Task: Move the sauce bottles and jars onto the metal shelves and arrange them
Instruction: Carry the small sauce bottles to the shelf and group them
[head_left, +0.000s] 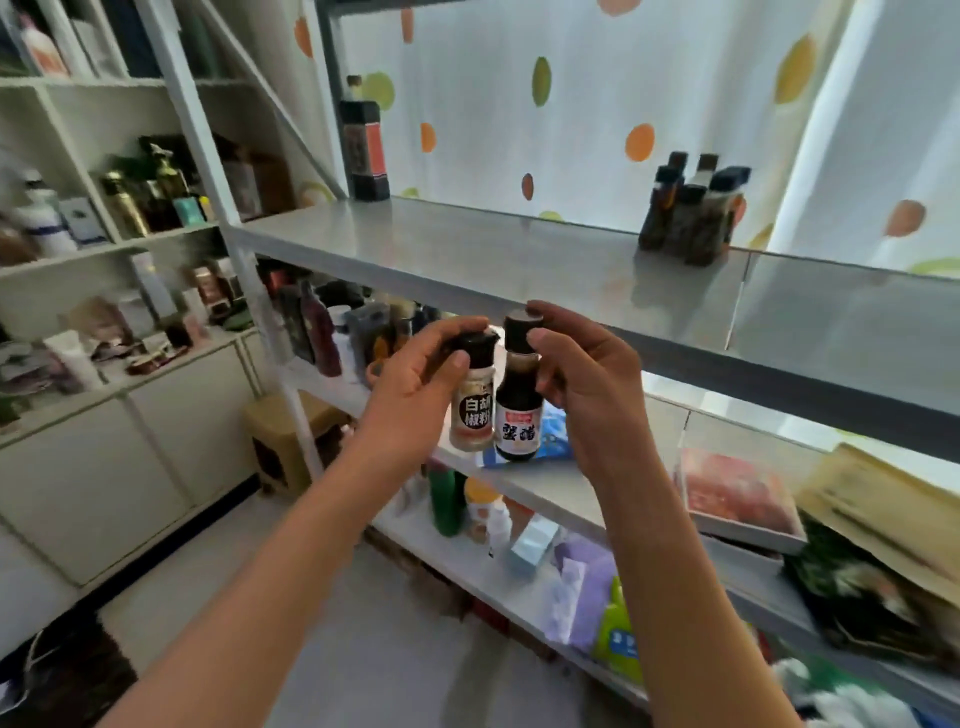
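My left hand (415, 379) grips a small pepper shaker (471, 410) by its black cap; the jar is clear with pale powder and a dark label. My right hand (582, 384) grips a small dark sauce bottle (517, 415) around its neck, just under the black cap. Both are held upright, side by side, in front of the edge of the upper metal shelf (467, 249). On that shelf stand a tall dark bottle (366, 150) at the back left and a cluster of small dark bottles (688, 213) at the right.
The shelf below holds several bottles and jars (332, 327) at its left end, a red packet tray (732, 493) and a paper bag (883, 514) at the right. A lower shelf carries a green bottle (447, 501) and bags. White cabinets with cosmetics (104, 218) stand on the left.
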